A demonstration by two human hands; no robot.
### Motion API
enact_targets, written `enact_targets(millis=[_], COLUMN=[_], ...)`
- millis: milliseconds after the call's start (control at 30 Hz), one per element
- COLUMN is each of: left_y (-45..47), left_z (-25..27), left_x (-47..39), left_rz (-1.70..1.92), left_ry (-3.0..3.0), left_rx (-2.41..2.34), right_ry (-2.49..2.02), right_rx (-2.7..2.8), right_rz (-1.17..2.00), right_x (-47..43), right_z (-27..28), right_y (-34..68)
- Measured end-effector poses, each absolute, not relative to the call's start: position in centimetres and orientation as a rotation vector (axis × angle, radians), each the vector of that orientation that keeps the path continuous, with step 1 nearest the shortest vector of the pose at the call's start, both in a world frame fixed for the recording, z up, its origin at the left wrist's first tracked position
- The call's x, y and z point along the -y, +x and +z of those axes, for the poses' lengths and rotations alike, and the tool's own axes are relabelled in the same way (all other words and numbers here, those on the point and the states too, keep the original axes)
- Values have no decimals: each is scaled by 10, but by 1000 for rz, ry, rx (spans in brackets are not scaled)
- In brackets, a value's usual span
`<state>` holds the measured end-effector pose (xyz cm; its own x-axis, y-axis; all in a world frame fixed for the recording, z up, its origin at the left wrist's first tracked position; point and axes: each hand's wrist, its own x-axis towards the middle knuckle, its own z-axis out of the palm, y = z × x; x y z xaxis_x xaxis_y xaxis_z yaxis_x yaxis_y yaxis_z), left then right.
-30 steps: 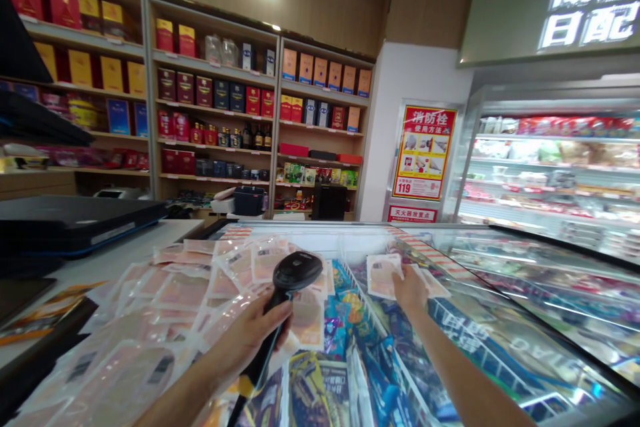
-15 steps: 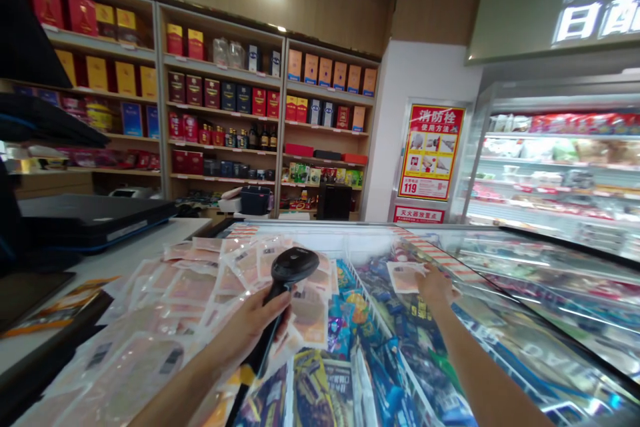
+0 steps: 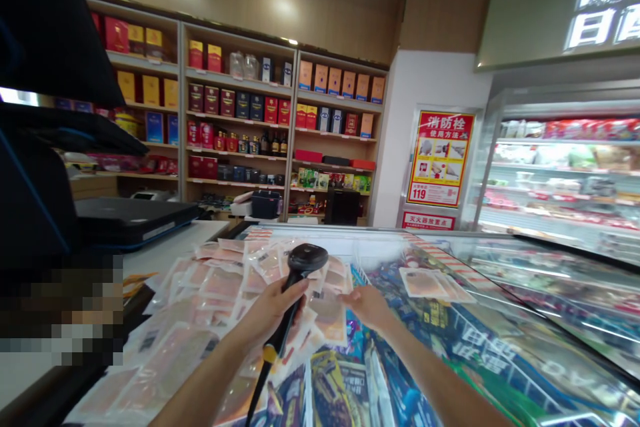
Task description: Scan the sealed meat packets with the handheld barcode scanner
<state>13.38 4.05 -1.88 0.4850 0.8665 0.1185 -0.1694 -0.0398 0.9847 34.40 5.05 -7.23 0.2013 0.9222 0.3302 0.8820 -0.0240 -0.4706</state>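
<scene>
My left hand (image 3: 277,310) is wrapped round the handle of a black barcode scanner (image 3: 306,259), whose cable hangs down toward me. The scanner head is held above several flat, clear plastic packets (image 3: 200,283) with pinkish contents, spread over the left part of the glass freezer top. Just right of the scanner, my right hand (image 3: 369,307) has its fingers closed at the right edge of one flat packet (image 3: 330,315). Farther right, a small overlapping group of similar packets (image 3: 425,282) lies on the glass, apart from both hands.
Bagged frozen goods (image 3: 340,383) show through the freezer glass. At left stand a black checkout terminal (image 3: 55,33) and a dark flat device (image 3: 135,217) on a white counter. Shelves of boxes (image 3: 240,107) line the back wall; a lit chiller (image 3: 565,173) is at right.
My right hand has come left from the packets on the right side to the packet near the scanner. More than one packet now shows at right. The view has shifted left.
</scene>
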Motion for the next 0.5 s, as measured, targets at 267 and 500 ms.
enact_targets(millis=[267, 500], left_y=[131, 131], left_z=[-16, -17], left_x=[-40, -38], left_rz=[941, 927], left_ry=[1383, 1410], left_rx=[-649, -654], right_ry=[-1929, -1687], right_rx=[1496, 1307], right_rz=[176, 313], right_x=[-49, -56], right_z=[-75, -74], right_y=[332, 351])
